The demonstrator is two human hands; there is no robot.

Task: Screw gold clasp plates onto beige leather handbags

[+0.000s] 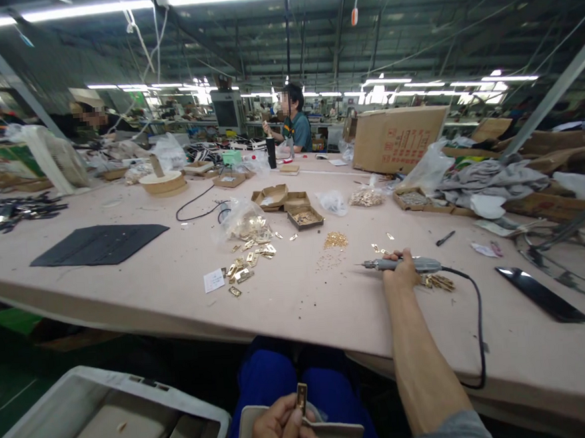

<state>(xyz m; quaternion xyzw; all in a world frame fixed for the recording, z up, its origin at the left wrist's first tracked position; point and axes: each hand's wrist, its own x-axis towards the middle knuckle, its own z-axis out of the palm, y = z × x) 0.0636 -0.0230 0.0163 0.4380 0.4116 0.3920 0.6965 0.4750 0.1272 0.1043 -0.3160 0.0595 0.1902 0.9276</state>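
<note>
My right hand (402, 275) rests on the pink table (141, 283), its fingers closed round a grey electric screwdriver (404, 263) that lies flat with its tip pointing left. A black cable (477, 319) trails from the tool over the table's front edge. Below the table, over my lap, my left hand (282, 433) pinches a small gold metal clasp (301, 396) upright above a beige fabric piece (338, 436). Loose gold clasps (248, 259) and a small heap of gold screws (335, 241) lie ahead of me.
Small cardboard trays (292, 209) and plastic bags of hardware sit mid-table. A black sheet (98, 244) lies left, a big carton (397, 138) back right, a phone (542, 293) right. A grey bin (106, 425) stands at my lower left. Other workers sit across.
</note>
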